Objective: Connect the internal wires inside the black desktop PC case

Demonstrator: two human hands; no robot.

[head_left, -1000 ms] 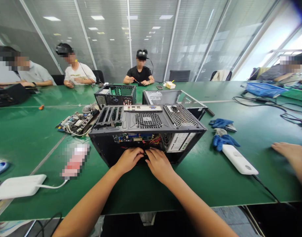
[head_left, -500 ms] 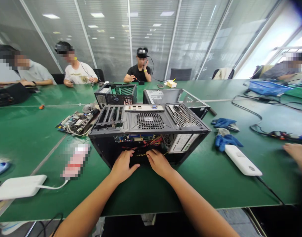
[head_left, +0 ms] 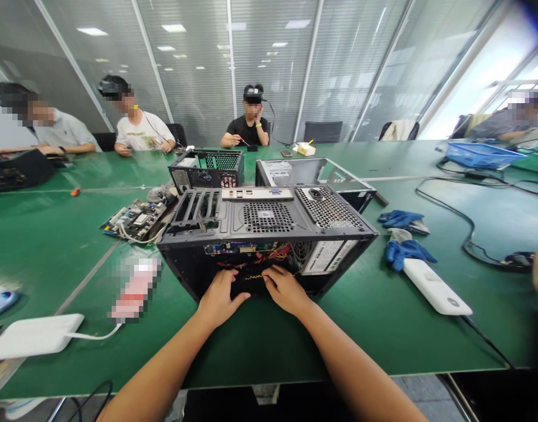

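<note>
A black computer case (head_left: 269, 225) stands on the green table, its perforated back panel facing up and its near side open. Inside show a circuit board (head_left: 238, 248), red and yellow cables (head_left: 275, 253) and a labelled power supply (head_left: 329, 257). My left hand (head_left: 220, 296) is at the left of the open side, thumb spread from the fingers, with nothing visible in it. To its right, my right hand (head_left: 285, 288) reaches to the case near yellow wires, its fingers bent together; what they hold, if anything, is too small to tell.
Behind stand two more open cases (head_left: 207, 167) (head_left: 315, 173). A motherboard (head_left: 139, 218), a phone (head_left: 137, 288) and a white power bank (head_left: 36, 335) lie left. Blue gloves (head_left: 407, 253), a white device (head_left: 436, 287) and cables (head_left: 466, 217) lie right. Several people sit around the table.
At the right edge, another person's hand has moved further out of view, and the cable end near it has shifted. My hands have hardly moved.
</note>
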